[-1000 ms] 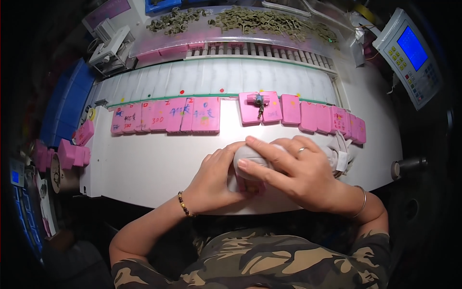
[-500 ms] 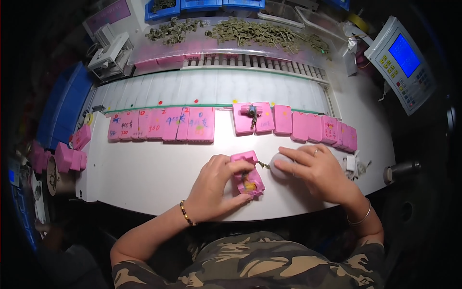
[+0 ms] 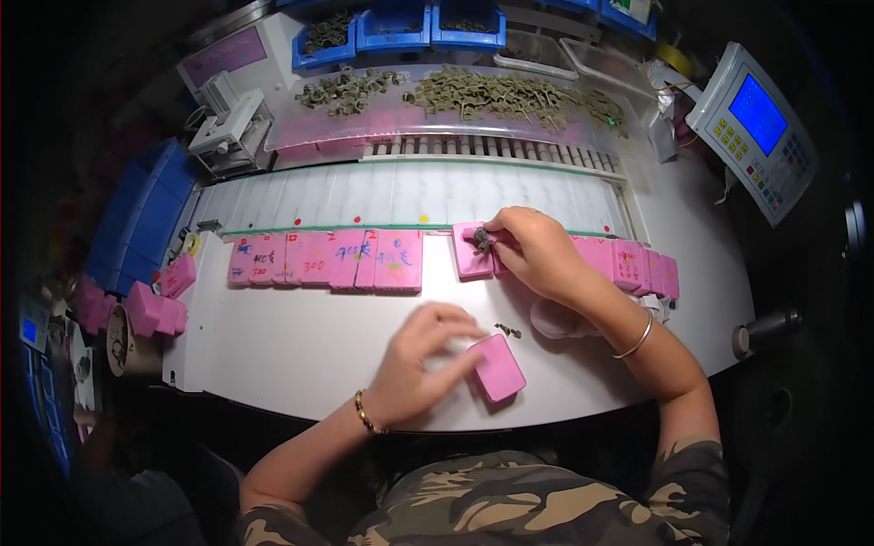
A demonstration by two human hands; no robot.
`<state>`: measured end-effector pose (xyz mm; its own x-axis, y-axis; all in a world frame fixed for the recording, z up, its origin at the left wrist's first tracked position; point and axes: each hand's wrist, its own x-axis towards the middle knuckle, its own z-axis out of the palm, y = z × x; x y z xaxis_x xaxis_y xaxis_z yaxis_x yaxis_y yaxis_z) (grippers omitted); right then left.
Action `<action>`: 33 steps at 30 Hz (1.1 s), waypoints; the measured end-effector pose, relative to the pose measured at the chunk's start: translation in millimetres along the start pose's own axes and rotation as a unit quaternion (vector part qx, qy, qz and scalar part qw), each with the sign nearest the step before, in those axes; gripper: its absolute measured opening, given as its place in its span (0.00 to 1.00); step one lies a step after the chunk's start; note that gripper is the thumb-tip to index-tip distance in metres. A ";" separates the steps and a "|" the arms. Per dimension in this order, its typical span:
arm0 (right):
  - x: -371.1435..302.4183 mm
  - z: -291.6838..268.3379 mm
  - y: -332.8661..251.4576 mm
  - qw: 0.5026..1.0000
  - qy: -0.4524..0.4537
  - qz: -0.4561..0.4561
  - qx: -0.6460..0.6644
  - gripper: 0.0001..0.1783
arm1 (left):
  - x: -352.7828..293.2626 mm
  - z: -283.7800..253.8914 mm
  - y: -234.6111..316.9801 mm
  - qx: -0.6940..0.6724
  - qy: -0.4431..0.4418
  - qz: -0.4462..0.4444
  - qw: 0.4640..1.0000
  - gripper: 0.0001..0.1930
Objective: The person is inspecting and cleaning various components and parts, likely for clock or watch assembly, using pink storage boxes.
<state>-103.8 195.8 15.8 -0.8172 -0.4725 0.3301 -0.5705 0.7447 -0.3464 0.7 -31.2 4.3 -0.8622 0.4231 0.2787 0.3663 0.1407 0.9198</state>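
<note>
Near the table's front edge lies a pink rubber mould block, now with a plain smooth face up. My left hand is beside it, fingers apart and blurred, the thumb at the block's left edge. Farther off, my right hand pinches a small dark green cast-looking piece over another pink block in the row. My right hand hides some of the blocks there. A small green branched piece lies just behind the front block. Next to my right forearm is a pale rounded pad, partly covered.
Marked pink blocks stand in a row along a white, green-edged strip. Behind are rollers and a clear tray with many green pieces. A keypad device with blue screen stands right; blue bins stand behind.
My right hand has gone from the pale pad to the row of blocks and pinches the dark piece there. The cavity-side-up block at the front now shows a smooth face; my left hand has loosened.
</note>
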 end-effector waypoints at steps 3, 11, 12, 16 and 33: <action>-11.7 -18.3 -19.4 0.962 -0.048 0.154 0.221 0.08 | 20.1 -9.8 -6.3 0.024 0.110 -0.052 0.992 0.17; -51.3 -24.5 -56.0 0.852 -0.018 0.162 0.497 0.10 | 33.5 2.7 -8.9 -0.276 0.056 -0.081 0.956 0.12; -53.7 -22.7 -59.3 0.846 0.014 0.166 0.507 0.10 | 32.9 4.6 -7.7 -0.276 0.060 -0.089 0.955 0.12; -59.0 -14.9 -62.3 0.802 0.080 0.195 0.559 0.11 | 32.5 6.4 -8.9 -0.388 0.076 -0.147 0.907 0.13; -58.4 -14.8 -73.0 0.913 0.105 0.076 0.388 0.10 | 28.8 11.7 9.0 -0.204 0.127 -0.073 0.968 0.07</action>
<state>-13.3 176.0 34.8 -0.9046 -0.2296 0.3592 -0.4047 0.1979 -0.8928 -16.8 -7.3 17.3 -0.9717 0.1839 0.1484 0.1097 -0.2052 0.9726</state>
